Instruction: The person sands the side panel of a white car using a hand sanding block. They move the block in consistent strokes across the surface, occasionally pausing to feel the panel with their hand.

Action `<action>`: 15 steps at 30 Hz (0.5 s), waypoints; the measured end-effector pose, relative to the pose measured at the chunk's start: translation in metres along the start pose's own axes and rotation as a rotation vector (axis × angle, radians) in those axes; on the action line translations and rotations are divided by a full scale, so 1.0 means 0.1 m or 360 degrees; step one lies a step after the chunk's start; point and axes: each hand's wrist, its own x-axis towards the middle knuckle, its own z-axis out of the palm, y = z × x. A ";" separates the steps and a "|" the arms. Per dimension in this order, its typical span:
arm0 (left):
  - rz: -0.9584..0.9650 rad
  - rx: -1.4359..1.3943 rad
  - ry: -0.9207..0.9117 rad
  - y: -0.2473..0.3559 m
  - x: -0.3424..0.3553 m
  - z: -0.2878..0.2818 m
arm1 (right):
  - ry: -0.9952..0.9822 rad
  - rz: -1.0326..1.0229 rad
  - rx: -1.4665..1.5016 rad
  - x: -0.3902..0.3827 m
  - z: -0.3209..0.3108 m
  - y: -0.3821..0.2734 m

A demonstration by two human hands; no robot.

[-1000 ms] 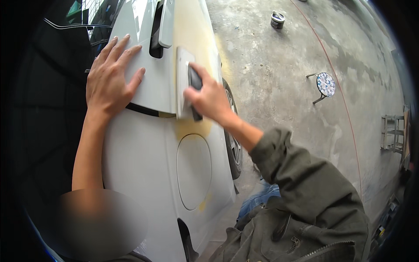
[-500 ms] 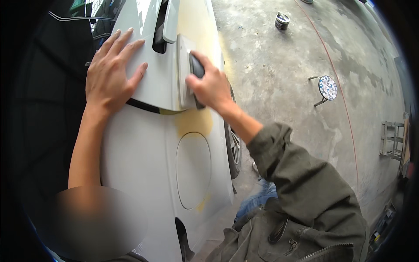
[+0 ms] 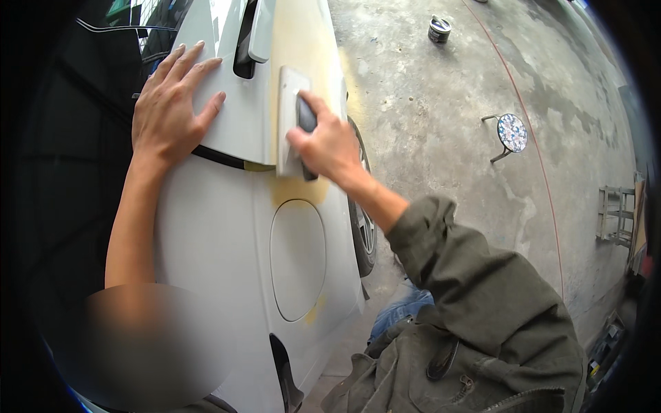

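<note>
My left hand (image 3: 169, 110) lies flat with fingers spread on the light grey car body (image 3: 213, 227), beside the dark glass. In my right hand (image 3: 327, 141) is the dark handle of a long, pale hand sanding block (image 3: 288, 117). The block rests lengthwise on a yellowish patch (image 3: 299, 34) of the panel, its near end close to the door's rear seam. Just nearer to me is the rounded fuel flap (image 3: 298, 261), with yellowish marks at both ends. Beyond the block sits the door handle (image 3: 261, 31). The block's underside is hidden.
A wheel (image 3: 363, 206) shows beside the car's right edge. On the stained concrete floor stand a dark tin (image 3: 439, 29) and a small stool (image 3: 511, 133) with a patterned round seat. A thin red hose or cable (image 3: 529, 117) runs past them, and a grey rack (image 3: 615, 215) stands farther right.
The sanding block and my right hand have slid a little toward me along the panel. My left hand stays flat in place. The whole view has shifted slightly.
</note>
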 end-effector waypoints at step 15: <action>0.0019 0.0020 0.0098 -0.02 0.00 0.09 | 0.0088 0.0051 -0.0074 -0.15 0.05 0.23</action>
